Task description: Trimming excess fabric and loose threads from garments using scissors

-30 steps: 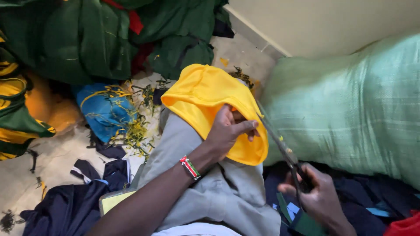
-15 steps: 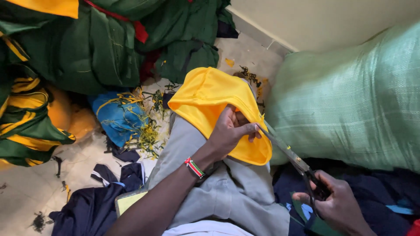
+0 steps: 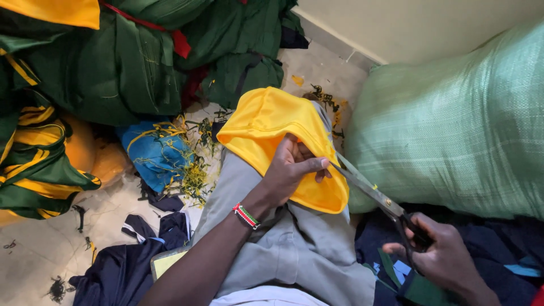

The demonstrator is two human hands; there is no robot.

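Note:
A yellow piece of fabric lies draped over my knee, which is in grey trousers. My left hand, with a beaded bracelet at the wrist, pinches the fabric's right edge. My right hand grips the black handles of a pair of scissors. The blades point up and left, and their tips meet the yellow fabric's edge right beside my left thumb.
A large pale green woven sack fills the right side. Green and yellow garments are piled at the upper left. A blue cloth and thread scraps lie on the floor. Dark navy cloth sits at the lower left.
The view has shifted slightly. My right hand has moved right and down a little with the scissors, whose tips stay at the fabric edge. My left hand keeps its pinch on the yellow fabric.

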